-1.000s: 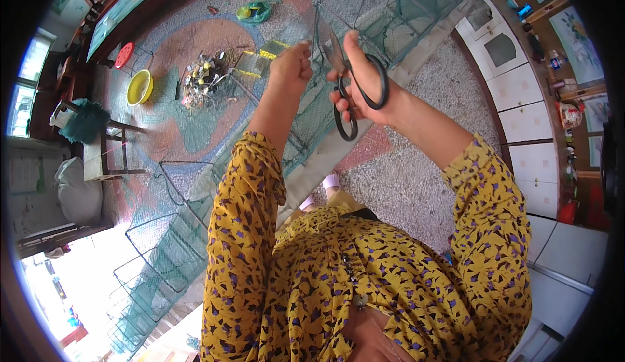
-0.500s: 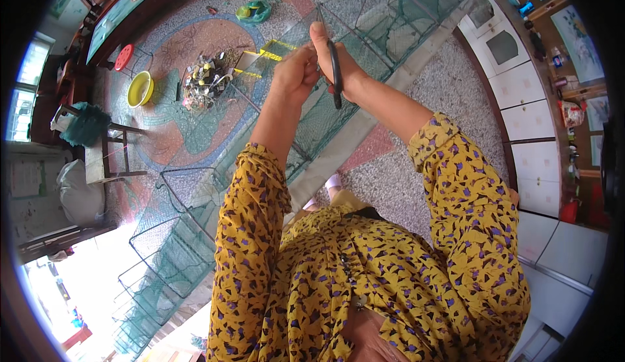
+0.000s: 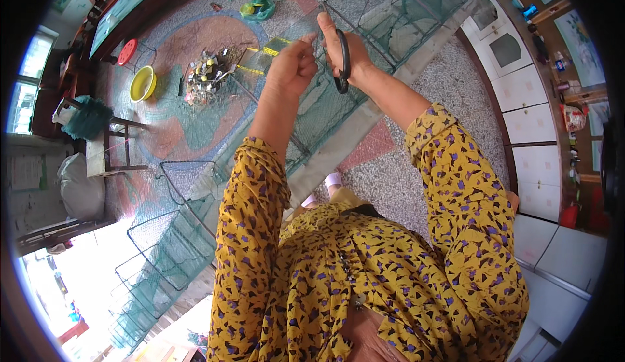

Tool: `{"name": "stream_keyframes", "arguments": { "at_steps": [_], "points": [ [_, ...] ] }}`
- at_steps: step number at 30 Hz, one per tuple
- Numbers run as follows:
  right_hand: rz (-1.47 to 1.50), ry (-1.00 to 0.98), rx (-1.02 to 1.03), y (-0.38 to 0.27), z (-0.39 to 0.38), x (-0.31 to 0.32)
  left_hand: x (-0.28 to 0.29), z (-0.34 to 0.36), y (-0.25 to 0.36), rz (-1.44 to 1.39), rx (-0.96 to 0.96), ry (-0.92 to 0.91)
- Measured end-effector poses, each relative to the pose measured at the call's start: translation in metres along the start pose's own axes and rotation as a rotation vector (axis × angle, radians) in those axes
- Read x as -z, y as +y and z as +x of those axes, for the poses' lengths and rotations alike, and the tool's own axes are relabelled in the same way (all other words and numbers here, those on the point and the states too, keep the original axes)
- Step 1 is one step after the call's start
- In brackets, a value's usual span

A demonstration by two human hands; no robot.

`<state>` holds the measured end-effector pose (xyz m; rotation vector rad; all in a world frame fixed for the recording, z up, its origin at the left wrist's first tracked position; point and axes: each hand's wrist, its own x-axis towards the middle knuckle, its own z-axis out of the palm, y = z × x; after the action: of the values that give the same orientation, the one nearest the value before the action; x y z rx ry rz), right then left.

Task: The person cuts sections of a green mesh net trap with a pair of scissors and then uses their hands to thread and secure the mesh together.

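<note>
My right hand (image 3: 348, 53) is closed around a pair of black-handled scissors (image 3: 344, 69); a large handle loop sticks out beside the palm, and the blades are mostly hidden. Its thumb points up and away from me. Just to its left, my left hand (image 3: 291, 69) is closed, with thumb and forefinger pinched together; whatever they hold is too fine to make out. Both hands are above a long green mesh net trap (image 3: 325, 118) with dark metal frames, which stretches diagonally from the lower left to the upper right.
On the patterned floor, left of the net, lie a heap of small mixed pieces (image 3: 207, 79), a yellow basin (image 3: 142, 84) and a green plastic bag (image 3: 258, 9). Further left are a red stool (image 3: 128, 52) and a wooden bench (image 3: 97, 157) with green netting. White cabinets (image 3: 530, 124) line the right side.
My hands have come apart from being together, leaving a small gap. The right hand has turned slightly, so more of the scissors' handle loop shows.
</note>
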<state>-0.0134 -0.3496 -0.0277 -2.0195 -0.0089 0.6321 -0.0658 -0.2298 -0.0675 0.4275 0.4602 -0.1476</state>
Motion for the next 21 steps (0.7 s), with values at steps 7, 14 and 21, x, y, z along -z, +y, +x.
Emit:
{"name": "stream_keyframes", "arguments": {
  "at_steps": [7, 14, 21],
  "points": [
    [0.353, -0.229, -0.085, -0.003, -0.044, 0.01, 0.004, -0.004, 0.055, -0.429, -0.022, -0.107],
    [0.473, -0.548, -0.192, 0.001, -0.096, 0.023, -0.008, -0.088, 0.07, -0.266, -0.022, -0.014],
    [0.39, -0.927, 0.005, -0.001, -0.132, 0.019, 0.002, -0.237, 0.044, 0.015, -0.224, -0.021]
  ]
}}
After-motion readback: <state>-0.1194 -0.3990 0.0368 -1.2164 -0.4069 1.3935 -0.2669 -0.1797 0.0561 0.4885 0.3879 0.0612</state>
